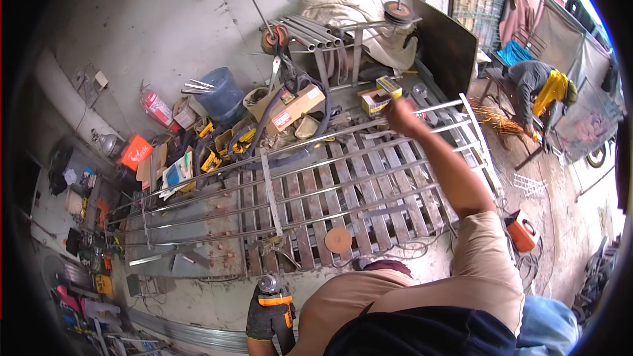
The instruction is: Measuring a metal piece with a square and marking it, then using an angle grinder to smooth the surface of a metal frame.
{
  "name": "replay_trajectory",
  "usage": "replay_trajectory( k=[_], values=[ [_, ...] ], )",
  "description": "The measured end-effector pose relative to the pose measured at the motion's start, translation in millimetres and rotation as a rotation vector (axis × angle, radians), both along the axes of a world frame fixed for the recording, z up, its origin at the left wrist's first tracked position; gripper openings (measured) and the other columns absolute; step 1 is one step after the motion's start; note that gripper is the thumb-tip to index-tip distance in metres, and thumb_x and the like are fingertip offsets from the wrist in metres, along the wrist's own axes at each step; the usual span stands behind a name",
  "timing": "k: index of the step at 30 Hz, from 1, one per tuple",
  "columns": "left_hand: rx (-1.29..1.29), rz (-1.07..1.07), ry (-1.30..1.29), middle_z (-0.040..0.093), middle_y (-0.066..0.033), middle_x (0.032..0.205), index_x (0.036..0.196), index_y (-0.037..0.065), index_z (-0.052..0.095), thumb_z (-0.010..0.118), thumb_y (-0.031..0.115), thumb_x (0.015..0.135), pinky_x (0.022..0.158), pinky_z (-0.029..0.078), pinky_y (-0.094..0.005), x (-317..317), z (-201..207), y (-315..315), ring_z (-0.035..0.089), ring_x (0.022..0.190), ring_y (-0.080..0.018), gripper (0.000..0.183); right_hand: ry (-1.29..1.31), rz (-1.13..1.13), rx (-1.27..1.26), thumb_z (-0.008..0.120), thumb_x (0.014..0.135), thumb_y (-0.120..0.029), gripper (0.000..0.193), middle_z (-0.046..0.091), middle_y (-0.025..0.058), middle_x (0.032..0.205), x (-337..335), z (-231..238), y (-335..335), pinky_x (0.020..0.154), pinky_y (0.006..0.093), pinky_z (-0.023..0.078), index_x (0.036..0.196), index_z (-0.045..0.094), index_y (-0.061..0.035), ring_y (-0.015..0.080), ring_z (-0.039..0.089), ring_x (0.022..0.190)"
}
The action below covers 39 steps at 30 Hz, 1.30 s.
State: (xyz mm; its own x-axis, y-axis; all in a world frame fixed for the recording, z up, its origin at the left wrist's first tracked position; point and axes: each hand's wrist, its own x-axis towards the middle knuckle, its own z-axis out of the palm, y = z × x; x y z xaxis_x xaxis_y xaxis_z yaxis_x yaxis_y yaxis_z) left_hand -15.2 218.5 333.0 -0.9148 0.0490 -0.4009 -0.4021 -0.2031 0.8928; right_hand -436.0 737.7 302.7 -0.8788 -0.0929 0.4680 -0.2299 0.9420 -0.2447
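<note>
The left hand clamps the grinder off the frame, likely leaving the right hand, grip indiscernible, available near the yellow box.

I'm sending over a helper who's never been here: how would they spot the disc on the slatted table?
Find the big slatted table, with a long, ladder-like metal frame over it. Go to the table's near edge, ahead and to the right of the orange grinder in the left hand. There lies the disc: flat, round and brown, unlike its straight, greyish neighbours.
</note>
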Motion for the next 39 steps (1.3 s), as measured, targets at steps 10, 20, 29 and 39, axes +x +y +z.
replay_trajectory(
  k=[10, 20, 29, 39],
  values=[
    [0.011, 0.168, -0.030, 0.070, -0.0185, 0.091, 0.126, 0.001, 0.059, 0.080, -0.001, 0.069, 0.059, 0.061, -0.0459, -22.9, -4.3, 40.6, 0.072, 0.069, -0.0343, 0.061, 0.219, -0.321, -0.271, 0.084, 0.077, -0.054, 0.077, 0.072, 0.0246, 0.121, -97.3, 220.3, 101.3, 0.098, 0.0453, 0.054, 0.128, 0.062, -0.0012, 0.0391, 0.069, 0.116],
    [0.073, 0.277, -0.028, 0.070, -0.0190, 0.088, 0.125, -0.001, 0.059, 0.080, 0.001, 0.070, 0.057, 0.061, -0.0469, -53.2, 4.4, 79.1, 0.072, 0.067, -0.0357, 0.059, 0.093, -0.059, -0.057, 0.094, 0.062, -0.048, 0.081, 0.076, 0.0225, 0.110, -166.5, 243.1, 129.2, 0.092, 0.0425, 0.058, 0.122, 0.068, -0.0012, 0.0356, 0.075, 0.103],
    [0.003, 0.263, -0.123, 0.069, -0.0190, 0.086, 0.122, -0.001, 0.060, 0.079, 0.000, 0.071, 0.057, 0.061, -0.0463, -48.4, -11.5, 76.9, 0.072, 0.067, -0.0358, 0.055, -0.159, 0.147, -0.335, 0.093, 0.075, -0.022, 0.046, 0.076, 0.0126, 0.105, -197.9, 259.9, 169.0, 0.082, 0.0334, 0.054, 0.113, 0.073, -0.0031, 0.0177, 0.068, 0.093],
    [0.009, 0.263, -0.121, 0.069, -0.0200, 0.082, 0.120, -0.003, 0.060, 0.080, 0.001, 0.069, 0.056, 0.061, -0.0450, -47.4, -23.1, 72.5, 0.071, 0.066, -0.0359, 0.055, 0.160, 0.139, -0.161, 0.096, 0.071, -0.028, 0.059, 0.076, 0.0185, 0.113, -190.9, 232.3, 155.1, 0.101, 0.0420, 0.051, 0.115, 0.071, 0.0024, 0.0283, 0.069, 0.109]
  ],
)
